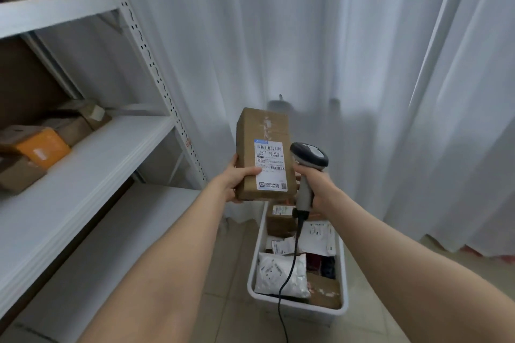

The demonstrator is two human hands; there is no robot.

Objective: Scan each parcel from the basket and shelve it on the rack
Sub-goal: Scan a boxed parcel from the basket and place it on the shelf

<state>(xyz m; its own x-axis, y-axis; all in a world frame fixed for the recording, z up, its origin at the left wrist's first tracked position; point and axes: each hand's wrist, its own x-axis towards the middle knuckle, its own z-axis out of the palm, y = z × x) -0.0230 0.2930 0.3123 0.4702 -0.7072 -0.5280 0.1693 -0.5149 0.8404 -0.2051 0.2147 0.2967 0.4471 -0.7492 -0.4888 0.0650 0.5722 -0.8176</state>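
The left hand (237,178) gripped a brown cardboard parcel (263,128) upright at the centre of the frame, thumb on the edge of its shipping label (271,166), the other fingers hidden behind the box. The label's print was too small to read. Just to its right, the right hand (317,186) was wrapped around the handle of a barcode scanner (309,157); the trigger finger could not be seen. Below both hands a white basket (345,273) held more parcels, partly covered by the scanner's cable (287,273). Boxes on the rack (83,164) at the left were blurred and cut off.

One held parcel (263,153), one scanner (309,157), one basket (312,309), one rack (83,164).
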